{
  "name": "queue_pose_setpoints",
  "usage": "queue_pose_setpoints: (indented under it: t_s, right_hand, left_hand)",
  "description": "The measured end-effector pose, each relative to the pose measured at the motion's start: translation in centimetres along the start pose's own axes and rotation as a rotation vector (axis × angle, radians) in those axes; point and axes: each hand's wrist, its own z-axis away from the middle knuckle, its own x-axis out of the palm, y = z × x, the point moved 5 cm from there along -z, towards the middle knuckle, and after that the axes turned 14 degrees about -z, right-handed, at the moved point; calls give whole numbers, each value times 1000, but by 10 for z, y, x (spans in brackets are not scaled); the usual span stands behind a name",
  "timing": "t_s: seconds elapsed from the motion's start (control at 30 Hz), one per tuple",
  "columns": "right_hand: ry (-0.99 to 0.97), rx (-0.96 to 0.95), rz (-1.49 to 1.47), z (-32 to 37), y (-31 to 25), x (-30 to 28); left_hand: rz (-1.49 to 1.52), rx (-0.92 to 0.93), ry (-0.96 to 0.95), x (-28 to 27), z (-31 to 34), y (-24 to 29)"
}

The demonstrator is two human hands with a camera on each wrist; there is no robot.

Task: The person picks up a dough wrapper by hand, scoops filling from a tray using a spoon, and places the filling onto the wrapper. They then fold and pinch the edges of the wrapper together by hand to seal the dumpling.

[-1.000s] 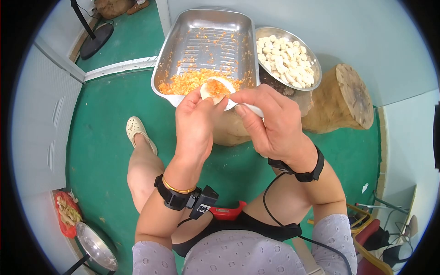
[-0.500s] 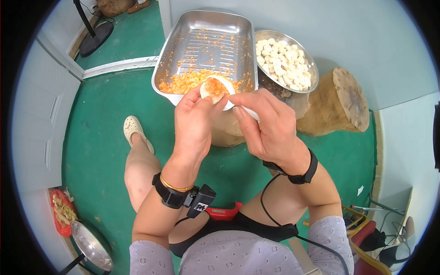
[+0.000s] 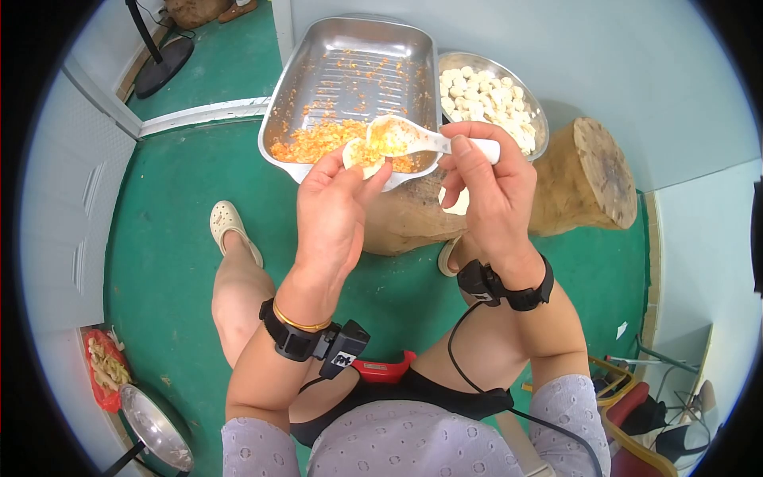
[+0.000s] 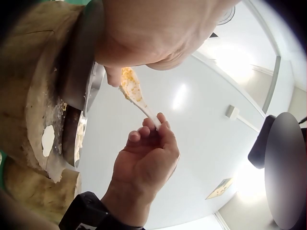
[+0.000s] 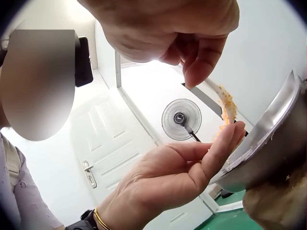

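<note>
My left hand (image 3: 334, 215) holds a round dumpling wrapper (image 3: 354, 163) by its edge, over the near rim of a steel pan (image 3: 274, 127). Orange-yellow chopped filling lies on the wrapper. The right hand (image 3: 497, 183) grips a white spoon (image 3: 429, 141) by its handle, thumb on top. Bits of filling coat the spoon's bowl, which overlaps the wrapper in the head view. In the left wrist view the spoon (image 4: 139, 98) slants up towards the left fingers. Fingers of the left hand (image 5: 177, 175) partly hide the wrapper in the right wrist view. More filling (image 3: 318, 143) is heaped at the pan's near end.
Right of the pan stands a steel bowl (image 3: 542, 127) of whitish dumplings. Both rest on a wooden stump (image 3: 397, 222), with another stump (image 3: 608, 171) farther right. A white patch (image 4: 48, 140) marks the stump's top. Metal-framed chairs (image 3: 636, 413) stand at lower right.
My right hand has drawn back to the right from the wrapper's edge and turned. The spoon, earlier tucked low in that hand, now points left above the wrapper. The left hand keeps its hold.
</note>
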Motion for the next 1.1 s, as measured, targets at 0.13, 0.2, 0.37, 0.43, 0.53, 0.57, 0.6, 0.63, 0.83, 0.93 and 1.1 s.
queue_pose_setpoints:
  t_s: [0.13,0.2,0.37,0.43,0.53,0.57,0.6,0.63,0.83,0.93,1.1]
  right_hand:
    - [3,34,-40,-4,-1,-3]
    - [43,102,-122,-4,3,-5]
    - [31,86,-125,-4,2,-5]
    - [31,68,-121,-4,2,-5]
    - [50,66,-167,-7,4,-9]
    - [63,74,-169,-10,7,-11]
    - [76,83,-172,-12,12,-13]
    - [78,83,-172,-16,17,-16]
    - [89,430,-98,-31,65,-35]
    - [19,516,68,-34,71,-43]
    - [-108,68,746,-29,29,-40]
  left_hand:
    - [-1,-6,-7,1,1,1]
    - [1,-10,7,0,1,0]
    - [0,-27,-2,1,1,0]
    - [5,-26,-11,1,2,0]
    - [27,-31,-15,-2,3,-1]
    - [17,-48,-10,-3,5,0]
    - [7,-64,-4,-5,6,0]
    - [6,-65,-6,-7,8,0]
    - [-18,-143,-50,-9,21,0]
    - [-41,-173,-80,-9,27,2]
    - [-60,-240,-128,-4,37,2]
